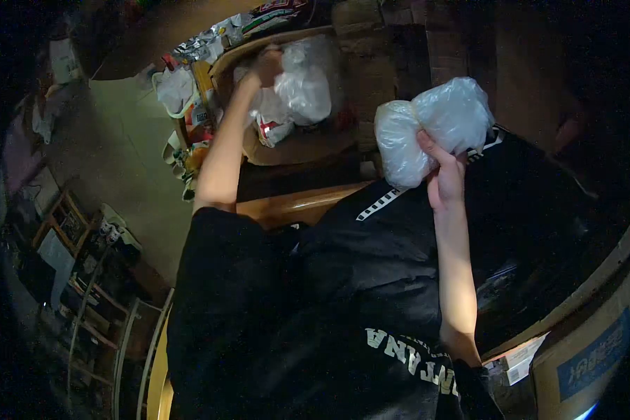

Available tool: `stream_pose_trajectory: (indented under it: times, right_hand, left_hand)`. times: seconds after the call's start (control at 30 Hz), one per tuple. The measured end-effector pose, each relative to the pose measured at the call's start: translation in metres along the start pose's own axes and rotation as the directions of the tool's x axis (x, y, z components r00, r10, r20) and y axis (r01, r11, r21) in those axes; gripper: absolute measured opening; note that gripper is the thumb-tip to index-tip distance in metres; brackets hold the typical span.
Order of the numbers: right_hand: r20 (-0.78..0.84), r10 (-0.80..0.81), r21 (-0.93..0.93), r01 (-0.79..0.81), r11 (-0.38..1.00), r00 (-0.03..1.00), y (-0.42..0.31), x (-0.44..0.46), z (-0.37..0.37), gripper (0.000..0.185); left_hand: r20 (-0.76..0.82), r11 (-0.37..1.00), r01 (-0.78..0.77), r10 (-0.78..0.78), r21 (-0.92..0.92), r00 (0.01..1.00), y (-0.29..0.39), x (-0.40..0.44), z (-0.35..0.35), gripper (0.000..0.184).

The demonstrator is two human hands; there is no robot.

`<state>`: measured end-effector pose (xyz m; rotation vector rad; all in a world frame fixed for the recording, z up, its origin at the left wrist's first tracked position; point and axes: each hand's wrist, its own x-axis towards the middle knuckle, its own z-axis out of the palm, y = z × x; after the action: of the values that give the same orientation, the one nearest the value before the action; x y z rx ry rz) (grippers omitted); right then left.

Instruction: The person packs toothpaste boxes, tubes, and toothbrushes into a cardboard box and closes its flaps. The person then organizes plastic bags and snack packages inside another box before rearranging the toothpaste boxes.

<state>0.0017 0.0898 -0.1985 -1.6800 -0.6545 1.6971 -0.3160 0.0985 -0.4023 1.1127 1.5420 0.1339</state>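
Note:
My right hand point(446, 168) grips a bundle of whitish clear plastic point(455, 115), with the thumb pressed against its near side and the other fingers mostly hidden. The bundle is pinched in at its middle and stands over dark fabric. My left hand point(267, 66) reaches over an open cardboard box point(294, 155), beside another puffy clear plastic bundle point(308, 94). Motion blur smears its fingers, so its hold is unclear. A small white and red packet point(274, 131) lies in the box below that bundle.
Left of the box stand a white-rimmed container point(175, 91) and colourful packages point(199, 119). A wooden edge point(304, 205) crosses before me. Dark fabric point(532, 182) spreads to the right, near a carton with blue print point(595, 357). Metal racks point(119, 336) stand at lower left.

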Motion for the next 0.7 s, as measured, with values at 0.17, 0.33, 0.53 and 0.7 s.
stream_pose_trajectory:
  times: [0.17,0.33,0.53,0.7]
  right_hand:
    - [-0.046,0.001,-0.016,-0.002,1.0,0.999,0.008,0.005,-0.004,0.051]
    - [-0.022,0.065,0.006,-0.065,0.998,0.998,-0.004,-0.001,0.005,0.05]
    - [-0.018,0.117,0.102,-0.115,0.988,0.993,-0.004,0.005,-0.001,0.046]
    - [0.13,0.196,0.193,-0.218,0.957,0.972,-0.004,0.006,-0.005,0.042]
  left_hand:
    - [-0.149,0.994,0.105,-0.099,0.028,0.984,-0.015,0.046,0.009,0.048]
    - [-0.165,0.982,0.176,-0.162,0.075,0.973,-0.016,0.059,0.022,0.052]
    - [-0.214,0.962,0.263,-0.244,0.068,0.946,-0.012,0.038,0.036,0.054]
    - [-0.378,0.56,-0.569,0.428,-0.603,0.821,-0.054,-0.057,0.034,0.039]
